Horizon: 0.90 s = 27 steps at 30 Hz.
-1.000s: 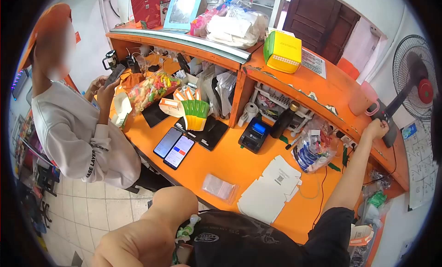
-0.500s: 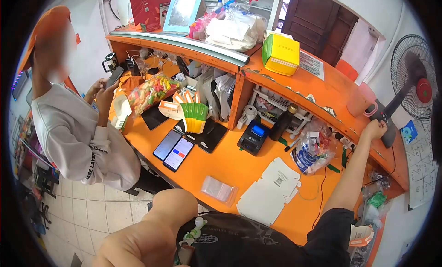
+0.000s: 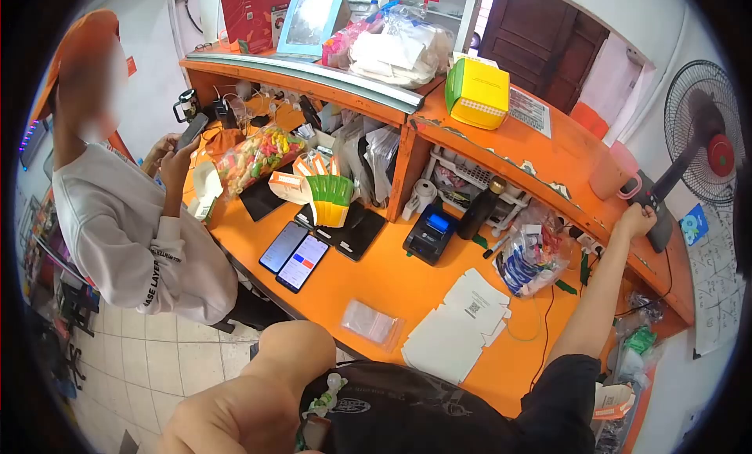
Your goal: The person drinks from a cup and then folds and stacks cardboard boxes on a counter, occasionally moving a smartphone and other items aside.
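My right hand (image 3: 639, 220) reaches to the dark base of a standing fan (image 3: 660, 227) on the raised counter. Its fingers are curled and pressed together at the base's edge; what lies between them is hidden. Just behind the hand is a pink mug (image 3: 611, 172). My left arm is bent very near the camera at the bottom left, and the fingers of my left hand (image 3: 207, 423) do not show clearly. Beside that arm hangs a white and green beaded cord (image 3: 327, 394) against my black shirt.
The orange desk holds two phones (image 3: 295, 256), a small plastic bag pack (image 3: 370, 324), a flat white carton sheet (image 3: 458, 326), a receipt printer (image 3: 430, 235) and green-yellow boxes (image 3: 329, 201). At left a person (image 3: 141, 235) holds a phone. A yellow box (image 3: 478, 94) sits on the counter.
Almost nothing differs. My right hand has shifted very slightly at the fan's base, and the beaded cord hangs a little differently.
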Motion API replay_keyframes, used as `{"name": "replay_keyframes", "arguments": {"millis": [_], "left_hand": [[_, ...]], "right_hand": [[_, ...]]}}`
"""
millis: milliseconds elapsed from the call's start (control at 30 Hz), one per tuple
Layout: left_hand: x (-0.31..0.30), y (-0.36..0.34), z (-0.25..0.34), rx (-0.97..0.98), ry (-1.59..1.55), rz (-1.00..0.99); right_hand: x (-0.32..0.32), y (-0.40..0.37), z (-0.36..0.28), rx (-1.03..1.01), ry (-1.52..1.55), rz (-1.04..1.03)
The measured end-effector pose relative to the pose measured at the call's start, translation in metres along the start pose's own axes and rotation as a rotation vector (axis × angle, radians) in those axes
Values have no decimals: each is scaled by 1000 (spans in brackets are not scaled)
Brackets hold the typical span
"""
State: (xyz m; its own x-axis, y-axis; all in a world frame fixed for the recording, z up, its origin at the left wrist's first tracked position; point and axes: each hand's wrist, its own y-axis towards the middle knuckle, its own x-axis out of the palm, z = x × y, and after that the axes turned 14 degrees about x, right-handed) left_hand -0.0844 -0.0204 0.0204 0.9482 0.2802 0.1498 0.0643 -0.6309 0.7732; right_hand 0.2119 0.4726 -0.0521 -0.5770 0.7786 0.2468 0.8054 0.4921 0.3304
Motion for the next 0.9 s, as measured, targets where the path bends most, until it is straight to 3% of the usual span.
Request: {"name": "replay_keyframes", "arguments": {"millis": [900], "left_hand": [[0, -4, -3, 161, -1, -25]], "right_hand": [[2, 2, 2, 19, 48, -5]]}}
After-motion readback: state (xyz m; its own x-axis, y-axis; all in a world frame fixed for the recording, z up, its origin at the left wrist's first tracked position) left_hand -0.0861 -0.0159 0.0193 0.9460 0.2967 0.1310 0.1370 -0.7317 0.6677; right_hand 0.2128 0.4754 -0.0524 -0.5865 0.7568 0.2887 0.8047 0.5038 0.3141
